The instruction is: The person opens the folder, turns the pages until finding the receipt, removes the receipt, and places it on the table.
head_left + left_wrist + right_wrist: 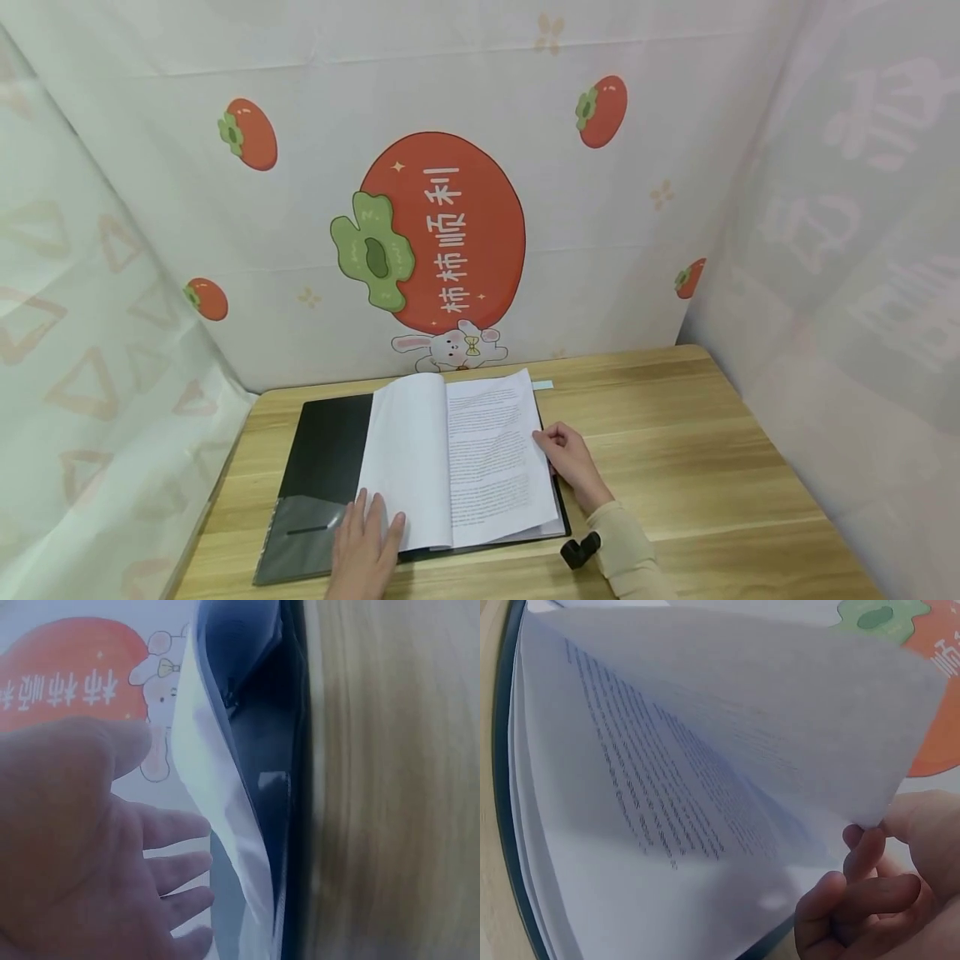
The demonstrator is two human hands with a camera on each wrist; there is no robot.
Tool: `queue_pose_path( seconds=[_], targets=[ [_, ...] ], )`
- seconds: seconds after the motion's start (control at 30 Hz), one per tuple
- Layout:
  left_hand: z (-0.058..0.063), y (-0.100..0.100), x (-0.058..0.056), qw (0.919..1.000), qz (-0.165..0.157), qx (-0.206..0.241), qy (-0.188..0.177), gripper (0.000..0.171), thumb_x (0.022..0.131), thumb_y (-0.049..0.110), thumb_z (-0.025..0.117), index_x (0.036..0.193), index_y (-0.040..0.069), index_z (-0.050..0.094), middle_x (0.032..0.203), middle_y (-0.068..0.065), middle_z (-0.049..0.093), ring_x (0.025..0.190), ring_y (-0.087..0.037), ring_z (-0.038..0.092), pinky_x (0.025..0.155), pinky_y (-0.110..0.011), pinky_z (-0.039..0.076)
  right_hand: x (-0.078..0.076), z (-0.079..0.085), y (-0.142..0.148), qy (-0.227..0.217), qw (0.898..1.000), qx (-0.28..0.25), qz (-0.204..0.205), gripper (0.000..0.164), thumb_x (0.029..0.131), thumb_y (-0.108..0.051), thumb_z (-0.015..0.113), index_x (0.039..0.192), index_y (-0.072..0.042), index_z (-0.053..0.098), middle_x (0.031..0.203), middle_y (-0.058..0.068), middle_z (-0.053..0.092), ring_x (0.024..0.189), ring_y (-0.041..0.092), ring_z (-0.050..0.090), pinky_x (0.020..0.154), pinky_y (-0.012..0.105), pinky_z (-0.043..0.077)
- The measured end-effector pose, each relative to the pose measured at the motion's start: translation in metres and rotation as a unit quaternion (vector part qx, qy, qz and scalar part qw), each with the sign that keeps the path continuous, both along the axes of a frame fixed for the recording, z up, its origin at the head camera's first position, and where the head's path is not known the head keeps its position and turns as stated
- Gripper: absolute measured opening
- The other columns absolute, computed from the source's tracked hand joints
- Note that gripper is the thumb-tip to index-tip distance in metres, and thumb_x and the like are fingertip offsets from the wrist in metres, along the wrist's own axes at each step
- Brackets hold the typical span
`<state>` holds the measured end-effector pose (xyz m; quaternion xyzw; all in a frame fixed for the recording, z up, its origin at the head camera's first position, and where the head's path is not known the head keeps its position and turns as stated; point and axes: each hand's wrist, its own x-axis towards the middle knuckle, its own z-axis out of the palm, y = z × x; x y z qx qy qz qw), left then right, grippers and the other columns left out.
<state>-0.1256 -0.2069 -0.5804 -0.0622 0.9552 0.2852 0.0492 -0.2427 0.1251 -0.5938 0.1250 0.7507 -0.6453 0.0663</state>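
A black folder [330,442] lies spread on the wooden table with loose-leaf white sheets bound in it. My right hand [573,462] pinches the right edge of a printed sheet [487,458] between thumb and index finger. In the right wrist view that sheet [780,690] is lifted and bowed, with another page of printed text [645,772] beneath it; the other fingers curl inward. With fingers spread and straight, my left hand [363,542] rests at the lower edge of the blank turned pages [405,467]. The left wrist view shows the curved paper edges [217,757] beside its fingers.
On the folder's left cover is a clear pocket [303,533] with a dark slit. A pale blue tab [542,385] sticks out at the upper right. Behind the table [675,467] hangs a white curtain [585,233] with persimmon prints. A black wrist device [581,551] sits by the right sleeve.
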Motion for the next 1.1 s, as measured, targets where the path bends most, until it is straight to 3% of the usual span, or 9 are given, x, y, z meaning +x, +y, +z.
queue_pose_path(
  seconds=[0.23, 0.33, 0.53, 0.7, 0.9, 1.1],
  targets=[
    [0.015, 0.020, 0.001, 0.9934, -0.058, -0.044, 0.089, 0.064, 0.110, 0.044, 0.053, 0.149, -0.007, 0.052, 0.162, -0.031, 0.037, 0.150, -0.057, 0.028, 0.119, -0.072, 0.028, 0.000, 0.012, -0.008, 0.023, 1.000, 0.006, -0.003, 0.021, 0.103, -0.025, 0.068, 0.099, -0.004, 0.065, 0.081, 0.002, 0.057, 0.071, 0.015, 0.052, 0.059, 0.023, 0.041],
    [0.022, 0.033, 0.001, 0.9888, -0.079, -0.038, 0.121, 0.056, 0.110, 0.041, 0.054, 0.146, -0.003, 0.058, 0.160, -0.026, 0.043, 0.147, -0.052, 0.037, 0.116, -0.069, 0.035, 0.000, 0.016, -0.011, 0.038, 0.999, 0.011, -0.003, 0.020, 0.102, -0.025, 0.070, 0.095, -0.006, 0.064, 0.081, 0.002, 0.056, 0.072, 0.015, 0.051, 0.058, 0.023, 0.041],
    [0.036, 0.059, 0.003, 0.9862, -0.113, 0.018, 0.120, 0.051, 0.112, 0.042, 0.051, 0.145, 0.004, 0.060, 0.152, -0.016, 0.051, 0.138, -0.040, 0.045, 0.104, -0.060, 0.051, 0.005, 0.026, -0.016, 0.100, 0.995, 0.023, 0.011, 0.019, 0.098, -0.015, 0.073, 0.086, -0.006, 0.061, 0.076, 0.002, 0.056, 0.059, 0.011, 0.047, 0.051, 0.022, 0.040],
    [0.044, 0.078, 0.005, 0.9772, -0.153, 0.032, 0.143, 0.049, 0.112, 0.045, 0.049, 0.144, 0.009, 0.062, 0.143, -0.005, 0.054, 0.131, -0.029, 0.050, 0.098, -0.052, 0.056, 0.007, 0.038, -0.023, 0.140, 0.989, 0.049, 0.023, 0.019, 0.096, -0.011, 0.073, 0.082, -0.009, 0.060, 0.074, 0.002, 0.056, 0.057, 0.010, 0.047, 0.050, 0.021, 0.040],
    [0.052, 0.092, 0.006, 0.9576, -0.198, 0.026, 0.208, 0.041, 0.112, 0.040, 0.054, 0.138, 0.011, 0.067, 0.120, 0.005, 0.059, 0.102, -0.012, 0.051, 0.078, -0.032, 0.055, 0.006, 0.047, -0.030, 0.155, 0.985, 0.065, 0.038, 0.018, 0.096, -0.010, 0.073, 0.082, -0.011, 0.062, 0.077, 0.001, 0.058, 0.065, 0.011, 0.051, 0.056, 0.021, 0.041],
    [0.055, 0.098, 0.004, 0.9529, -0.222, 0.020, 0.206, 0.044, 0.112, 0.042, 0.050, 0.137, 0.010, 0.068, 0.115, 0.003, 0.061, 0.094, -0.010, 0.048, 0.074, -0.028, 0.052, 0.007, 0.052, -0.033, 0.174, 0.981, 0.060, 0.055, 0.017, 0.096, -0.010, 0.074, 0.083, -0.012, 0.063, 0.075, 0.000, 0.057, 0.065, 0.012, 0.051, 0.056, 0.021, 0.040]
  ],
)
